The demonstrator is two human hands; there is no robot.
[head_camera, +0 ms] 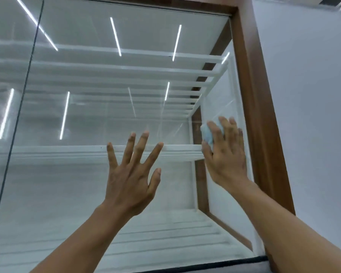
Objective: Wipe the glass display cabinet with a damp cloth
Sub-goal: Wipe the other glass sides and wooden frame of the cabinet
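The glass display cabinet (110, 119) fills most of the head view, with a large front pane and white shelves behind it. My left hand (132, 180) lies flat on the glass near the middle, fingers spread, holding nothing. My right hand (225, 154) presses a light blue cloth (207, 133) against the glass close to the pane's right edge. Only the cloth's upper left part shows past my fingers; the rest is hidden under the palm.
A brown wooden frame (264, 119) borders the glass on the right, with a plain white wall (313, 115) beyond it. A dark vertical seam (22, 107) divides the panes at left. Ceiling light strips reflect in the glass. A black strip (215, 266) runs along the pane's bottom edge.
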